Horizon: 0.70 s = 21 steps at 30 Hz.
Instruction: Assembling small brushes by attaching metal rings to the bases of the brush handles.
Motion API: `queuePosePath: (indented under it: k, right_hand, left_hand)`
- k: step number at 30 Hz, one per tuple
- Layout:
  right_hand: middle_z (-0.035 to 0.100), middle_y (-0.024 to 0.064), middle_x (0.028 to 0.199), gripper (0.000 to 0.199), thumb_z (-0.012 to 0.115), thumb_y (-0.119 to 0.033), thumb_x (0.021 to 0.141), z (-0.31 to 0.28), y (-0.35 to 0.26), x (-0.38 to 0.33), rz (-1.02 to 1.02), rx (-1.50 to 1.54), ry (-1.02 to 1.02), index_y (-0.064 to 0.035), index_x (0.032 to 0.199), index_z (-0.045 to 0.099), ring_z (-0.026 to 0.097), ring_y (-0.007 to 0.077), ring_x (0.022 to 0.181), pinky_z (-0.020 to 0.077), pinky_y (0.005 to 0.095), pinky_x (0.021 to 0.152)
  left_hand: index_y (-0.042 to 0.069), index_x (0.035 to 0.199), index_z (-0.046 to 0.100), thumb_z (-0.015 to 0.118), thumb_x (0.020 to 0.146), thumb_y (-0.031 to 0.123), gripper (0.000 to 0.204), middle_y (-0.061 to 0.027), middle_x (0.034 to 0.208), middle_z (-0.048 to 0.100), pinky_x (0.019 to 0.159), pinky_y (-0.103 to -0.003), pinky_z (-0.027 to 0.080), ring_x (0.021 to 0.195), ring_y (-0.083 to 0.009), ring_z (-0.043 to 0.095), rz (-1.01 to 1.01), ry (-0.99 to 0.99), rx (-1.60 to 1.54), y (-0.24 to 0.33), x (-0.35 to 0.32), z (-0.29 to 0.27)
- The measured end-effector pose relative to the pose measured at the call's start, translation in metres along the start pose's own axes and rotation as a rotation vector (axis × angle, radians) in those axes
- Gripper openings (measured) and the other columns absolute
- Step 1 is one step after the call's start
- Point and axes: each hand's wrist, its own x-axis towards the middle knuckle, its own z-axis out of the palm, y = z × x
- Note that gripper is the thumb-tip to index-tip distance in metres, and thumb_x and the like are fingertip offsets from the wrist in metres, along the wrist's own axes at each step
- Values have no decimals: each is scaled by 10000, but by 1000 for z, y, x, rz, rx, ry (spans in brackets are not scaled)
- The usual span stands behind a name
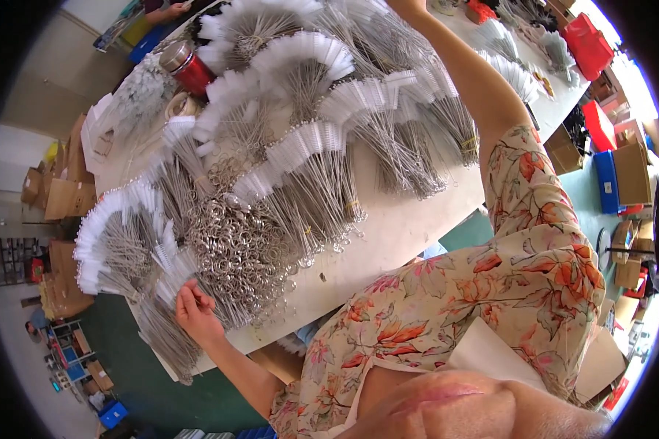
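Note:
My left hand (pixel 196 311) is at the near left of the table, fingers curled together against a bundle of thin wire brushes (pixel 176 274) with white bristle heads. Whether a brush is pinched between those fingertips is hard to make out. Beside it lies a heap of shiny metal rings (pixel 238 245), which look like the looped ends of wire handles or loose rings. My right arm stretches far across the table. Only part of my right hand (pixel 408 6) shows at the top edge, near more brush bundles (pixel 366 36); its fingers are cut off.
Fanned brush bundles (pixel 304 58) cover much of the white table (pixel 388 241). A red flask (pixel 190 69) with a steel lid stands at the far left, near a tape roll (pixel 183 106). Another person's hand (pixel 170 12) shows at the top left. Cardboard boxes (pixel 632 172) line the right.

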Motion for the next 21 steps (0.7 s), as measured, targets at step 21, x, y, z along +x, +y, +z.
queuePosePath:
  k: [21]
  right_hand:
    - [612,119,996,371,531,-340,909,-97,-222,-282,96,1018,-861,-52,1129,612,475,206,1087,358,326,946]
  left_hand:
    - [-37,983,501,527,886,15,113,-121,1040,483,701,-286,515,768,-187,608,959,-138,263,-18,-29,124]
